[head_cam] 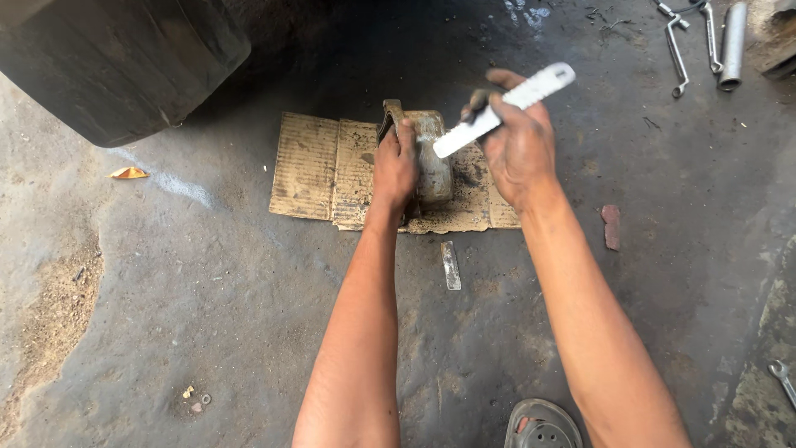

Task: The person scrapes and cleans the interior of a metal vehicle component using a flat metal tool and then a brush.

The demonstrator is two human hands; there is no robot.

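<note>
Left hand [395, 166] pressed down on a grimy metal block [427, 158], fingers [405, 131] curled over its near-left top edge and holding it steady. Block standing on a flattened sheet of worn cardboard [323, 166], toward the sheet's right half, close to its far edge. Cardboard lying on the oily concrete floor [207, 290], roughly mid-floor, a little toward the far side.

Right hand [518, 141] raised just above the cardboard's right end, fingers closed around a flat whitish file-like tool [506, 108] — probably a file or a ruled strip, hard to tell with the blur. Tool slanted, lower tip pointing down-left toward the block's top, upper end sticking out past the knuckles toward the far right. Tip close to the block; contact not clear.

A short flat metal strip [450, 265] on the floor just off the cardboard's near edge, between the two forearms. A small reddish brick fragment [611, 226] to the right of the cardboard, apart from it. A large dark tyre [116, 58] filling the far-left corner. Bent metal wrenches [688, 41] and a grey tube [733, 46] at the far-right corner of the floor — well apart from the hands. A spanner end [781, 377] at the near-right edge, a sandal [543, 425] at the near edge, an orange scrap [128, 172] at the left.
</note>
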